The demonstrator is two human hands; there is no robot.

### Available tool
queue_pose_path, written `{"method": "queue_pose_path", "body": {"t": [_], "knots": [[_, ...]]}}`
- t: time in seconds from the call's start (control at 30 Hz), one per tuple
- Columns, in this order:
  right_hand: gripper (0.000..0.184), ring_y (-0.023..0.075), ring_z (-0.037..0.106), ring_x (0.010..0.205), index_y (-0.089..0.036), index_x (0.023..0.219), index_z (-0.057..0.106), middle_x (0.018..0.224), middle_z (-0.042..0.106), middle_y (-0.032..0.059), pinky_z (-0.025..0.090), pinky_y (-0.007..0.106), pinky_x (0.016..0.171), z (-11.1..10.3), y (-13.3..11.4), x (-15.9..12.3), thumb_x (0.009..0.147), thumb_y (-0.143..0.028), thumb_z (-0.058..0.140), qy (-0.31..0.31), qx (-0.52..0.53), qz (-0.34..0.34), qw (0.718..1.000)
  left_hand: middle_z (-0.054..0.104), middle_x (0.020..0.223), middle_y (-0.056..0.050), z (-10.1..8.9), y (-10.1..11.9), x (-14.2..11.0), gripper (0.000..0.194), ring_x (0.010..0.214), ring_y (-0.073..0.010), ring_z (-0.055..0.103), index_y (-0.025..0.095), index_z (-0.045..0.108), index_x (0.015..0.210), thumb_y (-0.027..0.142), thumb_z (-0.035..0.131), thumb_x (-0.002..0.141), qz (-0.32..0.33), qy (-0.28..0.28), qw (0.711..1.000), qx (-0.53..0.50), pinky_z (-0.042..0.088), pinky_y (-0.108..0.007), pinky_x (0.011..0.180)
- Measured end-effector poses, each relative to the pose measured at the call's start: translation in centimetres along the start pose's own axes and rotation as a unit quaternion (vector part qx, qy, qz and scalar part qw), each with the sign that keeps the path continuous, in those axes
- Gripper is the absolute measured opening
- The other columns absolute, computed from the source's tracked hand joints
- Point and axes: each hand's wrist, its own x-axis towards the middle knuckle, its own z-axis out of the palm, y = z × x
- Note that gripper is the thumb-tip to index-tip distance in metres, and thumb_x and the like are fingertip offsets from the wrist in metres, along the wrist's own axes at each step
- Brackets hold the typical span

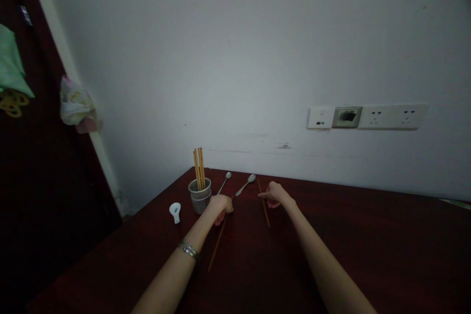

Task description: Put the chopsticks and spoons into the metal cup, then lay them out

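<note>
Pinching a thin wooden stick [218, 248] in my left hand [221, 206], I have its long axis running from just past my fingers back toward me and leftward. My right hand [274, 195] has thumb and fingers closed on a second stick [265, 213], which slants the other way, its far end leaning left and its near end right. The two lie apart, their far ends nearer each other than their near ends.

Just left of my left hand is the metal cup [201, 202], so that hand is the nearer one; pale chopsticks [199, 169] stand in it, leaning slightly left. Beyond my hands, between the cup and the second stick, lie a small metal spoon [228, 175] and a larger spoon [251, 178], bowls away from me. Left of the cup, a white spoon [175, 210] points its handle my way.

All this is on the dark red table [331, 235]. The white spoon carries a small bluish mark, too small to read, and I can make out no brand or writing on the cup or wall sockets [392, 117].
</note>
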Motion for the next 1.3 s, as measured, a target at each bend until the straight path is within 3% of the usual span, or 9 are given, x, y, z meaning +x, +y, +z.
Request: {"method": "queue_pose_path", "body": {"t": [0.07, 0.1, 0.2, 0.3, 0.47, 0.63, 0.77, 1.03, 1.3], "knots": [[0.024, 0.0191, 0.064, 0.064, -0.013, 0.069, 0.06, 0.069, 0.066, 0.011, 0.05, 0.026, 0.054, -0.7, 0.7, -0.1, 0.071, -0.036, 0.059, 0.085, -0.055, -0.005, 0.995, 0.066, 0.06, -0.014, -0.6, 0.1, -0.8, 0.028, 0.064, -0.0254, 0.064, 0.013, 0.066, 0.065, 0.032, 0.048, 0.075, -0.027, -0.047, 0.999, 0.008, 0.049, -0.032, 0.059], [0.02, 0.0205, 0.064, 0.071, -0.014, 0.073, 0.061, 0.076, 0.067, 0.0113, 0.049, 0.028, 0.059, -1.0, 1.2, 0.0, 0.072, -0.034, 0.058, 0.138, -0.087, -0.003, 0.987, 0.067, 0.068, -0.015, -0.8, 0.2, -1.2, 0.026, 0.071, -0.0256, 0.064, 0.013, 0.066, 0.072, 0.031, 0.047, 0.075, -0.026, -0.016, 0.999, 0.013, 0.049, -0.032, 0.063], [0.018, 0.0235, 0.062, 0.086, -0.018, 0.085, 0.061, 0.092, 0.064, 0.0114, 0.046, 0.031, 0.067, -1.4, 3.2, 0.3, 0.075, -0.029, 0.051, 0.242, -0.141, 0.017, 0.96, 0.065, 0.092, -0.016, -1.1, 0.8, -1.8, 0.026, 0.09, -0.0269, 0.06, 0.013, 0.063, 0.093, 0.024, 0.049, 0.073, 0.006, 0.191, 0.981, 0.02, 0.047, -0.035, 0.071], [0.023, 0.0217, 0.06, 0.087, -0.016, 0.091, 0.061, 0.094, 0.063, 0.0123, 0.044, 0.029, 0.07, -0.8, 5.3, 0.9, 0.078, -0.025, 0.044, 0.269, -0.147, 0.001, 0.952, 0.062, 0.098, -0.016, -0.9, 1.6, -1.2, 0.027, 0.093, -0.026, 0.059, 0.014, 0.06, 0.097, 0.022, 0.047, 0.075, 0.021, 0.256, 0.966, 0.004, 0.047, -0.035, 0.073], [0.025, 0.0189, 0.057, 0.089, -0.013, 0.091, 0.063, 0.095, 0.062, 0.0117, 0.04, 0.025, 0.076, 0.4, 6.9, 1.5, 0.078, -0.021, 0.043, 0.316, -0.147, -0.042, 0.936, 0.061, 0.099, -0.013, -1.1, 3.1, 2.6, 0.021, 0.094, -0.0231, 0.058, 0.015, 0.06, 0.092, 0.022, 0.048, 0.077, 0.058, 0.24, 0.969, -0.027, 0.046, -0.031, 0.075], [0.025, 0.0189, 0.056, 0.089, -0.014, 0.09, 0.064, 0.093, 0.062, 0.0105, 0.04, 0.024, 0.075, 0.4, 7.1, 1.6, 0.077, -0.02, 0.043, 0.327, -0.137, -0.042, 0.934, 0.062, 0.097, -0.015, -1.6, 3.7, 6.8, 0.021, 0.09, -0.0231, 0.059, 0.013, 0.061, 0.09, 0.024, 0.052, 0.075, 0.065, 0.206, 0.976, -0.015, 0.046, -0.028, 0.071], [0.024, 0.0191, 0.055, 0.089, -0.015, 0.088, 0.064, 0.094, 0.061, 0.0104, 0.04, 0.025, 0.074, 0.2, 6.9, 1.5, 0.077, -0.021, 0.043, 0.326, -0.141, -0.035, 0.934, 0.063, 0.095, -0.015, -1.6, 3.8, 8.7, 0.021, 0.088, -0.0226, 0.06, 0.011, 0.062, 0.089, 0.021, 0.053, 0.073, 0.059, 0.196, 0.979, 0.001, 0.046, -0.026, 0.068], [0.025, 0.0198, 0.054, 0.091, -0.015, 0.093, 0.062, 0.098, 0.06, 0.0104, 0.041, 0.025, 0.073, 0.2, 6.6, 1.3, 0.078, -0.023, 0.044, 0.317, -0.153, -0.022, 0.936, 0.063, 0.096, -0.016, -2.4, 3.0, 9.8, 0.023, 0.091, -0.0242, 0.059, 0.01, 0.062, 0.087, 0.018, 0.061, 0.065, 0.098, 0.178, 0.976, 0.081, 0.047, -0.028, 0.072], [0.03, 0.0214, 0.053, 0.094, -0.014, 0.101, 0.06, 0.103, 0.058, 0.0122, 0.041, 0.028, 0.074, 0.2, 6.6, 1.5, 0.078, -0.023, 0.043, 0.311, -0.155, -0.013, 0.938, 0.064, 0.092, -0.018, -2.4, 3.0, 8.6, 0.014, 0.093, -0.0269, 0.058, 0.01, 0.063, 0.079, 0.008, 0.057, 0.066, 0.155, 0.173, 0.959, 0.161, 0.042, -0.04, 0.082]]}}
